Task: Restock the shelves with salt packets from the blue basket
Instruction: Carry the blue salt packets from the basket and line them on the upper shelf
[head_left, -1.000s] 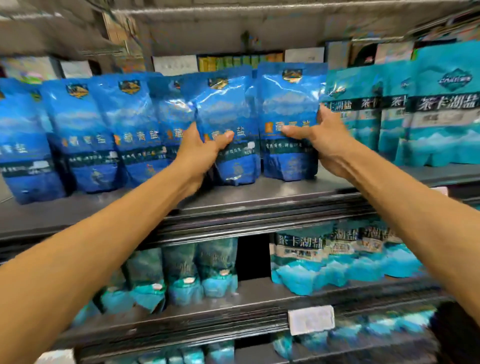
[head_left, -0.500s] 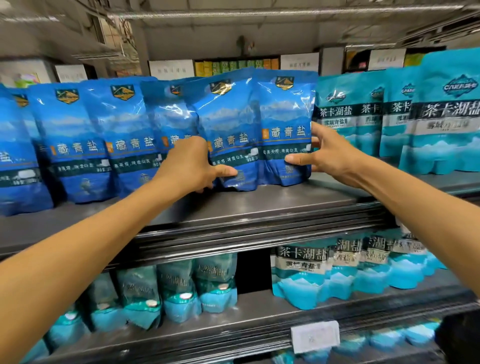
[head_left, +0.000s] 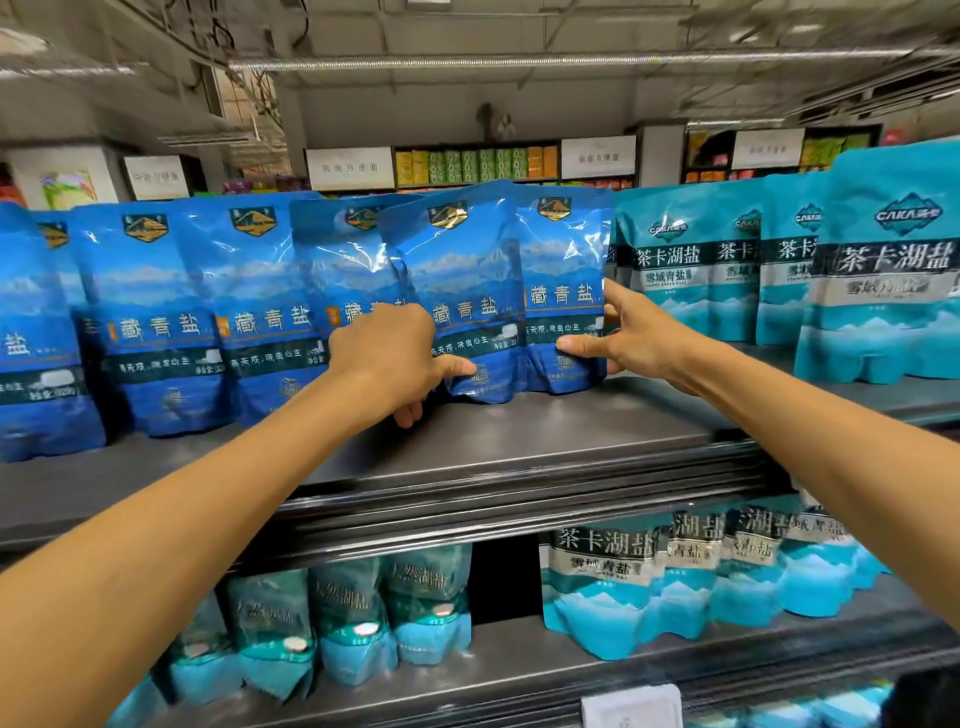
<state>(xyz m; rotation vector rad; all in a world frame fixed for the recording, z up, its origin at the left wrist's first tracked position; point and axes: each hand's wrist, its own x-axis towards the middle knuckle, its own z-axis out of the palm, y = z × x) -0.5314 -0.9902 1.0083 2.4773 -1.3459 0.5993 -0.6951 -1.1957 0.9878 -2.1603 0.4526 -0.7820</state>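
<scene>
Dark blue salt packets stand upright in a row on the grey top shelf (head_left: 545, 431). My left hand (head_left: 389, 358) grips the lower left part of one tilted blue packet (head_left: 462, 291), thumb across its front. My right hand (head_left: 623, 338) holds the rightmost blue packet (head_left: 563, 270) by its right edge, thumb on the front, fingers behind. The two packets overlap slightly. The blue basket is out of view.
Teal salt packets (head_left: 878, 280) fill the top shelf to the right. More blue packets (head_left: 150, 317) stand to the left. The lower shelf (head_left: 519, 675) holds teal packets (head_left: 613, 582) on the right and darker teal pouches (head_left: 353, 618) on the left. A price tag (head_left: 631, 706) hangs below.
Both hands have slid lower on the two packets and pushed them more upright and closer together. The view has tilted upward.
</scene>
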